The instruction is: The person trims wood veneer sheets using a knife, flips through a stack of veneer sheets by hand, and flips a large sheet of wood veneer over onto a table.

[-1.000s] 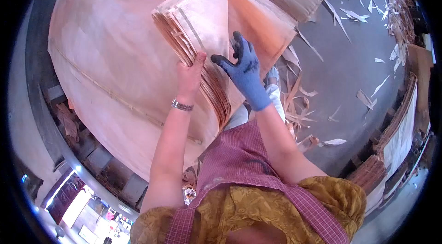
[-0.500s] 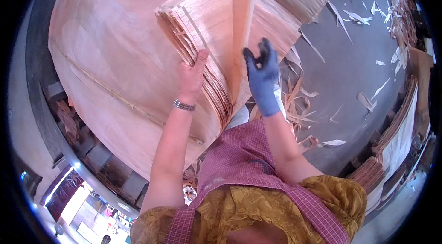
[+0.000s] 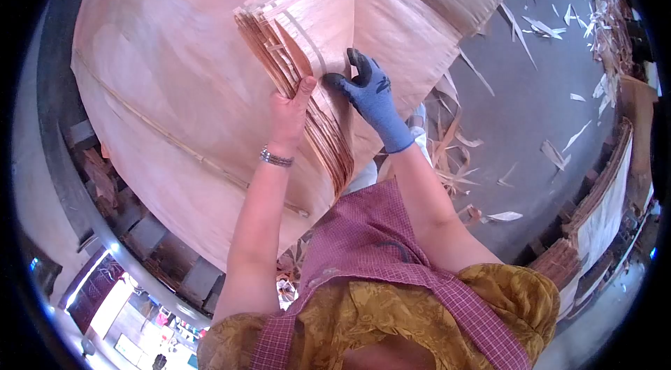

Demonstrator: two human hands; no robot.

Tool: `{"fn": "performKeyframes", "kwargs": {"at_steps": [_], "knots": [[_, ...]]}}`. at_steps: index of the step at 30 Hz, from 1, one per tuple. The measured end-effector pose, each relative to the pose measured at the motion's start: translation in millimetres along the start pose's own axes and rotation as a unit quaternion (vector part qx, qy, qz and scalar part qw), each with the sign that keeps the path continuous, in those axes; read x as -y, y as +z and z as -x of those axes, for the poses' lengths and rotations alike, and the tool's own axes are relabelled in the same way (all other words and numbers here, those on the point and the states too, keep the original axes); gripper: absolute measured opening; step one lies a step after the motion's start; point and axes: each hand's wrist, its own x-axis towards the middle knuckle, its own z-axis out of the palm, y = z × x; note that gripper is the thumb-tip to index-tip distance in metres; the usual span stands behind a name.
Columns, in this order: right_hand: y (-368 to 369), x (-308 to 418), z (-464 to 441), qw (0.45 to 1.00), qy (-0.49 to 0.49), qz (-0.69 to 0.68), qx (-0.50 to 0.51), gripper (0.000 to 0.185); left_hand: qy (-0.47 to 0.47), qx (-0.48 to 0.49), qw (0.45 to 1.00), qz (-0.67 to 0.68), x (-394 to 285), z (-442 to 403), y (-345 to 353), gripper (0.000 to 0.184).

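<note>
While the sheet stack point(image 3: 330, 143) is clamped by the left grip point(image 3: 288, 118) | apparently being leafed through | right gloved grip point(image 3: 372, 92) half-open, contact unclear | steady edge support needed

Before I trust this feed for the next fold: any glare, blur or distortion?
Head view: lens curvature and black corners at the rim; glare blows out the bright background area at lower left; a soft pinkish cast covers the large pale wood-like sheet; the bare left hand looks reasonably sharp, the blue-gloved right hand slightly softer.
</note>
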Motion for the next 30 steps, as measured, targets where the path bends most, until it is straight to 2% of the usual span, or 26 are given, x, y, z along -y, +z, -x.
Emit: {"fn": "performKeyframes", "kwargs": {"at_steps": [7, 10, 11, 13, 14, 17, 18, 19, 24, 30], "knots": [[-11.7, 3.8, 4.7, 0.968, 0.065, -0.241, 0.035, 0.062, -0.012, -0.013, 1.0, 0.017, -2.6, -0.7, 6.5, 0.026], [-26.3, 27.5, 23.1, 0.986, 0.124, -0.082, -0.076, 0.057, -0.029, 0.001, 1.0, 0.009, -1.9, -0.4, 1.4, 0.025], [-29.6, 40.4, 32.1, 0.99, 0.046, -0.005, -0.135, 0.056, -0.036, 0.007, 0.999, 0.008, 2.3, -2.0, -1.4, 0.025], [-36.8, 61.9, 52.2, 0.952, -0.111, 0.147, -0.245, 0.054, -0.05, 0.001, 0.999, -0.002, 0.3, -2.3, -0.6, 0.025], [-38.2, 60.6, 59.8, 0.95, -0.155, 0.15, -0.226, 0.057, -0.057, -0.011, 0.998, -0.012, -4.5, -1.4, 2.4, 0.025], [-28.3, 77.1, 47.2, 0.976, -0.136, 0.139, -0.094, 0.064, -0.047, 0.002, 0.999, -0.021, -4.0, 0.4, 1.8, 0.029], [-23.3, 69.6, 36.0, 0.966, -0.139, 0.199, -0.083, 0.072, -0.036, 0.011, 0.999, -0.021, -3.4, -0.7, 0.1, 0.03], [-17.5, 61.2, 26.0, 0.978, -0.096, 0.174, -0.062, 0.078, -0.036, 0.015, 0.999, -0.023, -6.7, -0.7, 0.2, 0.031], [-3.3, 27.1, 0.9, 1.0, 0.022, -0.004, 0.01, 0.07, -0.02, 0.02, 1.0, -0.005, -0.3, -2.0, -4.3, 0.035], [-7.9, 2.8, -3.6, 0.984, 0.032, -0.172, 0.033, 0.056, -0.008, -0.003, 1.0, 0.002, -0.5, -1.8, 0.4, 0.03]]}}
